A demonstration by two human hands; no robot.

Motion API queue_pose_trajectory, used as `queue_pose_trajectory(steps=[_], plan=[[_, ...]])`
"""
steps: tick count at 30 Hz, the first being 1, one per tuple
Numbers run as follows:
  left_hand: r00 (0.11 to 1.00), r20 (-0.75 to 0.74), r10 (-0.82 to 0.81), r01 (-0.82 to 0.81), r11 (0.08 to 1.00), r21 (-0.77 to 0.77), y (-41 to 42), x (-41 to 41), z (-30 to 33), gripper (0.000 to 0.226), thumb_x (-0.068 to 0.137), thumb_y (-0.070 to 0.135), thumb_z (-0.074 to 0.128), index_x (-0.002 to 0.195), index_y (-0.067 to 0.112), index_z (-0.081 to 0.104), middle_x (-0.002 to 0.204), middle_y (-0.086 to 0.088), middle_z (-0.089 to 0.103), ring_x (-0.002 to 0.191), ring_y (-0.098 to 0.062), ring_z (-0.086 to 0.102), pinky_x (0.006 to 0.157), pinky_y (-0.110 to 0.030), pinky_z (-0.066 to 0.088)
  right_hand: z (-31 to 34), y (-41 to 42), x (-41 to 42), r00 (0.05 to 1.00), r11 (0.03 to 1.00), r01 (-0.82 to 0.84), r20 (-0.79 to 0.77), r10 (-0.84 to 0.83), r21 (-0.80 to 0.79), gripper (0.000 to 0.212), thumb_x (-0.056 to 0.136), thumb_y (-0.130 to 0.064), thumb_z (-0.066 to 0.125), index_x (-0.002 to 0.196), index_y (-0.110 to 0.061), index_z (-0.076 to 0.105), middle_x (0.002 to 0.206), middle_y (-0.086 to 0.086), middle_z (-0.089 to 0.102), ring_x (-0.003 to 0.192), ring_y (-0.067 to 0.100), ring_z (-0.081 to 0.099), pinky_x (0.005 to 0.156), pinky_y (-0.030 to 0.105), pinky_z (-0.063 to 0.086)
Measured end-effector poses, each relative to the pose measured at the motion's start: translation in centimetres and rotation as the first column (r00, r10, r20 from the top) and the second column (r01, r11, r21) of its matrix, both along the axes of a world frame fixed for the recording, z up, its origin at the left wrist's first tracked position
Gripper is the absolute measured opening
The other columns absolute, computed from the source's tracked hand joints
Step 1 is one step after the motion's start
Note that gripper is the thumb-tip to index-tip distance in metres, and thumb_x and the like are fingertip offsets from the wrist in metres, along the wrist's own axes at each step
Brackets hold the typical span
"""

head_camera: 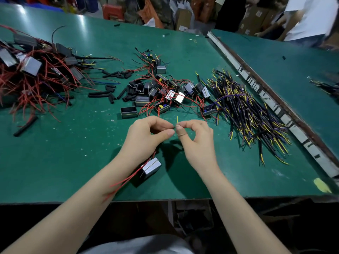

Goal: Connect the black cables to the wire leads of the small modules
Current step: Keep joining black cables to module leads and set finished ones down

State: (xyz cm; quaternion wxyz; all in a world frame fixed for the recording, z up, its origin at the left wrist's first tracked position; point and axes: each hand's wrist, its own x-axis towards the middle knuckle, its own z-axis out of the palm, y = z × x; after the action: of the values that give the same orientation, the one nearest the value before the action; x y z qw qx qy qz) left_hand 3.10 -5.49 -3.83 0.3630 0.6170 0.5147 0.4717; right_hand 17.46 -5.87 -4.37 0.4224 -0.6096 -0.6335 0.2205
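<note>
Green matte surface (91,153) under you: your left hand (146,136) and right hand (196,138) pinch thin wire ends together above one small black box module (149,169); many loose black cables (247,114) wait right of your right hand.

No text, brand or number can be read; the labels on the far cardboard boxes (183,19) are too blurred to make out.

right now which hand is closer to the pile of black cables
Right. The right hand sits just left of the pile of black cables; the left hand is farther left, beyond it.
</note>
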Motion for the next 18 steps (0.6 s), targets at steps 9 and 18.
queue_pose_trajectory(steps=[9,18], plan=[[0.953,0.300,-0.033,0.085,0.983,-0.163,-0.12,0.62,0.00,0.013,0.079,0.013,0.074,0.090,0.020,0.072,0.070,0.006,0.067,0.068,-0.003,0.059,0.067,-0.010,0.047,-0.48,-0.48,-0.51,0.983,0.998,-0.002,-0.182,0.014,0.065,0.008,0.090,-0.024,0.063,0.089,-0.032,0.063,0.103,-0.005,0.055,0.110,0.016,0.045,0.092,0.027,0.034],[0.948,0.314,-0.055,0.083,0.993,-0.078,-0.31,0.88,-0.05,0.006,0.081,0.014,0.071,0.087,0.017,0.073,0.071,0.007,0.069,0.066,-0.002,0.059,0.065,-0.012,0.047,-0.53,-0.65,-0.63,0.973,0.997,-0.009,-0.229,0.027,0.082,0.022,0.091,-0.023,0.063,0.082,-0.043,0.059,0.101,-0.006,0.058,0.109,0.018,0.050,0.096,0.051,0.038]])
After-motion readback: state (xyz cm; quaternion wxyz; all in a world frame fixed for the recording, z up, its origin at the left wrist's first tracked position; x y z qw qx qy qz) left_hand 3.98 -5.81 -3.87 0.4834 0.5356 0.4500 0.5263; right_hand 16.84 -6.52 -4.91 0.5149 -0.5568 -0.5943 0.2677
